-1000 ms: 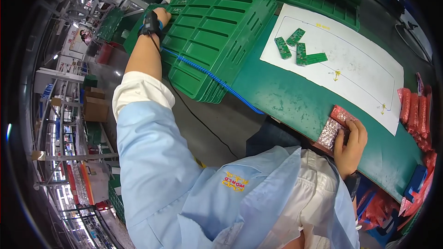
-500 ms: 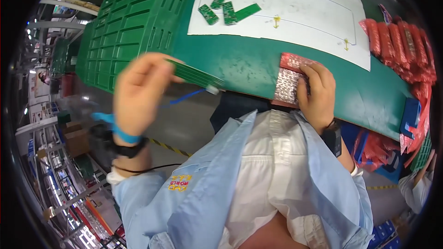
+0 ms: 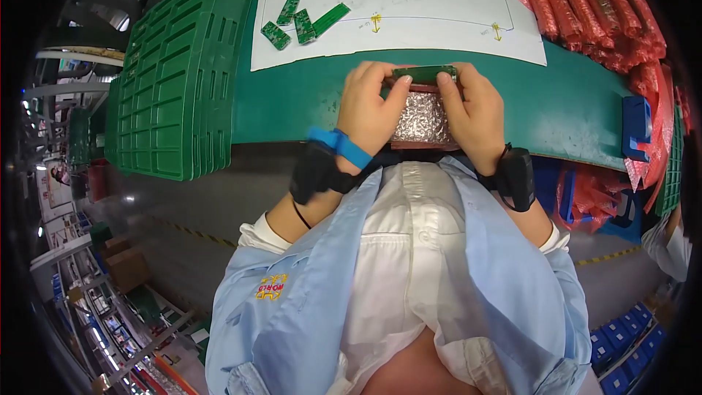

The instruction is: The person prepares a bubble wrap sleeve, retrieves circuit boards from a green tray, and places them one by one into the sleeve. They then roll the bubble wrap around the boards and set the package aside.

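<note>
A green circuit board [image 3: 424, 74] is held lengthwise, left to right, at the far end of a sheet of pink bubble wrap [image 3: 423, 121] near the table's front edge. My left hand [image 3: 371, 106] is closed on the board's left end, its thumb on the near side. At the other end my right hand [image 3: 474, 111] grips it the same way, thumb on top. The wrap lies between both wrists; whether its far edge is folded against the board is hidden by the fingers.
Several green circuit boards [image 3: 303, 26] lie on a white marked sheet [image 3: 431, 0] at the back. Green crates [image 3: 164, 95] stand at the left. Pink bubble-wrapped rolls [image 3: 585, 11] are piled at the far right, above a blue holder [image 3: 636, 126] on the table's edge.
My left hand has brought the circuit board from the left, beside the crates, onto the wrap. My right hand has moved from the wrap's right side to the board's right end.
</note>
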